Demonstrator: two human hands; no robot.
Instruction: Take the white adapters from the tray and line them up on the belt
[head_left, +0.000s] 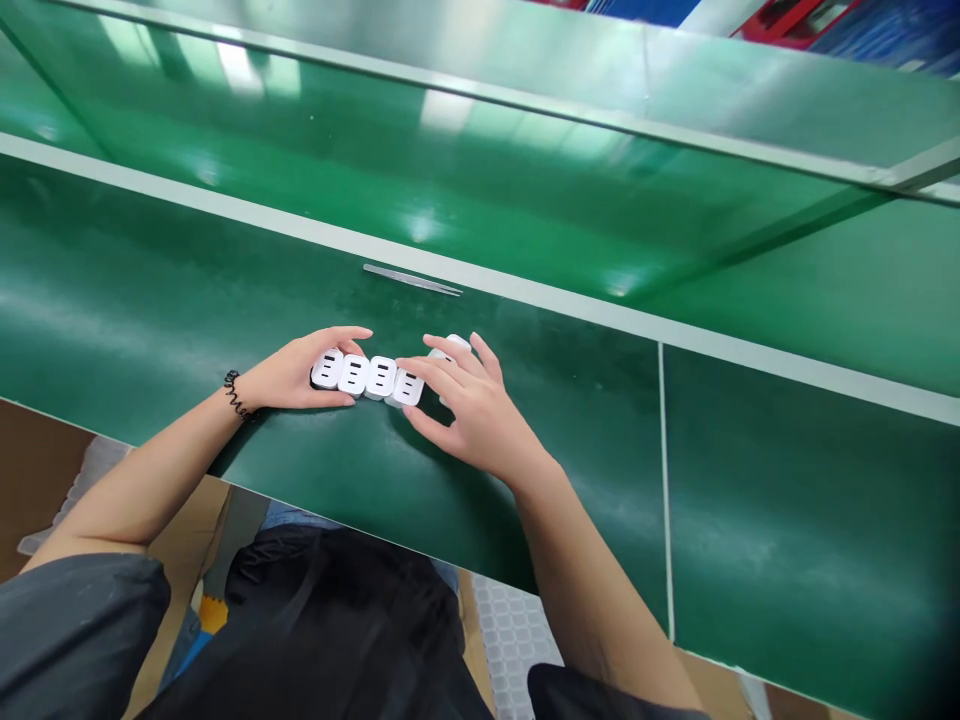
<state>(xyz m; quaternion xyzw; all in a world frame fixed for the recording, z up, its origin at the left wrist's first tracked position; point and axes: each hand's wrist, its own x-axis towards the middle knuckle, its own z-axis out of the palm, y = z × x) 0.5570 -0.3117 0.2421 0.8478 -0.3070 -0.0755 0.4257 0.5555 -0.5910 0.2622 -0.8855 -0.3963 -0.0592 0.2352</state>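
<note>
Several white USB wall chargers (353, 375) stand in a slanting row on the green worktop, their port faces with dark slots turned up. My left hand (300, 370) curves around the left end of the row, thumb along the near side and fingers along the far side. At the right end, my right hand (472, 400) has thumb and forefinger against the last charger (409, 388) in the row. Another white charger (457, 343) lies partly hidden under its other fingers, apart from the row.
Metal tweezers (412, 280) lie beyond the chargers, near a pale strip (525, 298) along the back of the worktop (585, 430). Behind it is a green surface with reflections. A clear plastic tray (510, 640) shows below the front edge, and red and blue items (795, 20) at the top right.
</note>
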